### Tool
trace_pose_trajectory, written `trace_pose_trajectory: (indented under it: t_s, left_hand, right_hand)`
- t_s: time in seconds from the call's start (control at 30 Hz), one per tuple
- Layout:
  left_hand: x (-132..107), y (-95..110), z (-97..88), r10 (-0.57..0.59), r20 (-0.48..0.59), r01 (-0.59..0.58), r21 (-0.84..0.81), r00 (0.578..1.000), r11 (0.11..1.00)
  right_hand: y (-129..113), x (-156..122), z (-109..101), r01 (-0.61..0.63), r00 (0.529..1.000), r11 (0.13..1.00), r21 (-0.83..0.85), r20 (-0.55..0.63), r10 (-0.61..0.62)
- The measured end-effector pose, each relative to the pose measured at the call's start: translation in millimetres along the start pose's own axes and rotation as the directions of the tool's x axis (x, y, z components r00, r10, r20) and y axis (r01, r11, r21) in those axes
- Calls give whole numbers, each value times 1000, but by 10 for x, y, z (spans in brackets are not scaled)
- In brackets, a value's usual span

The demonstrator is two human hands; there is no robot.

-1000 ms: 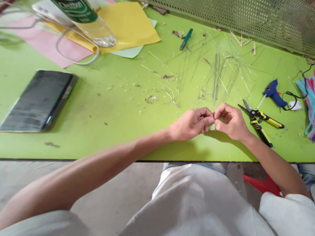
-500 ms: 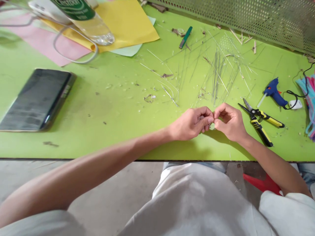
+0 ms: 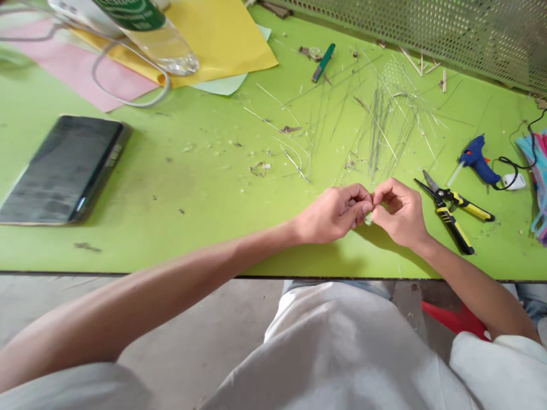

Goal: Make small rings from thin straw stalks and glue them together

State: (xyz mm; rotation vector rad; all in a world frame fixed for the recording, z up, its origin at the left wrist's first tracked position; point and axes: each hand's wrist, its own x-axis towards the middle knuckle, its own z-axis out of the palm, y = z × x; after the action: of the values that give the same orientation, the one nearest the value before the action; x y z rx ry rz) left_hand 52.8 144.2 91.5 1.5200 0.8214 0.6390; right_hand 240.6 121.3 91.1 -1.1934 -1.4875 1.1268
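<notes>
My left hand (image 3: 331,215) and my right hand (image 3: 399,212) meet fingertip to fingertip just above the green table (image 3: 205,193), near its front edge. Both are pinched on a tiny pale piece (image 3: 368,217) between them; it is too small to name. Thin wires or sticks (image 3: 378,128) lie scattered on the table behind the hands. Yellow-and-black pliers (image 3: 450,212) rest right of my right hand.
A blue glue gun (image 3: 476,160) with its black cord lies at far right. A dark phone (image 3: 64,169) sits at left. A clear bottle (image 3: 156,37), yellow and pink paper (image 3: 222,40) and a green-capped pen (image 3: 323,62) are at the back. A perforated panel (image 3: 427,28) borders the rear.
The hands stay pinched together in the same spot with only slight finger shifts. The view has drifted a little.
</notes>
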Motion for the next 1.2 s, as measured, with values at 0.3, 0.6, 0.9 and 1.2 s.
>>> trace_pose_trajectory:
  t_s: [0.3,0.6,0.9,1.2]
  left_hand:
    - [1,1,20,20,3,-20,-42,1000,999]
    - [12,-65,15,-34,-42,24,-212,999,977]
    - [8,-67,-5,-25,-61,12,-203,998,979]
    - [0,-53,1,-43,-64,31,-187,997,982]
  right_hand:
    - [-35,36,-11,-4,1000,1000,30,25,3]
    - [-57,131,-138,-13,997,998,67,80,8]
    - [-45,144,-209,-78,991,993,92,117,67]
    - [-74,144,-196,-127,988,988,90,104,118]
